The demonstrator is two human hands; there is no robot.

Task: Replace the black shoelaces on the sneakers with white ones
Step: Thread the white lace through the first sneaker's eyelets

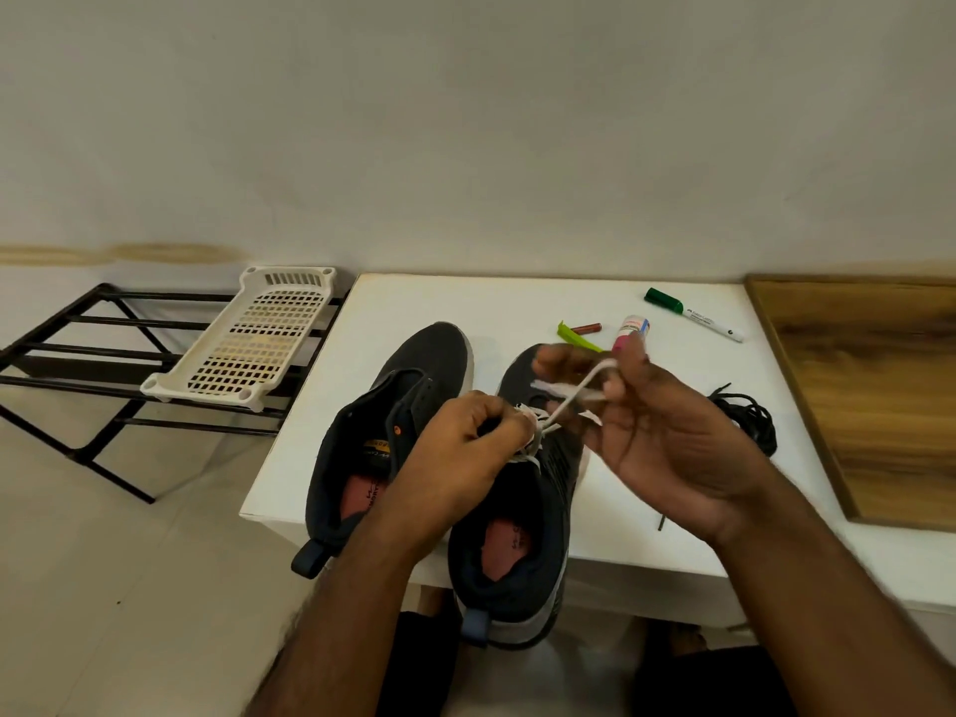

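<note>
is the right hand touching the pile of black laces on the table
Apart. The head view shows the right hand raised, pinching the white lace, with bare white table showing between it and the black laces.

Two sneakers (393, 437) stand side by side on the table (517, 302), marker (693, 314) behind, rack (103, 364) left.

Dark grey sneakers (439, 432), white lace (569, 401), green-capped marker (693, 314).

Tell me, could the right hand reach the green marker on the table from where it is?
Probably yes. The green marker lies uncovered on the white table, beyond the right hand, with nothing between them. But that hand is pinching the white shoelace and must release it first.
</note>
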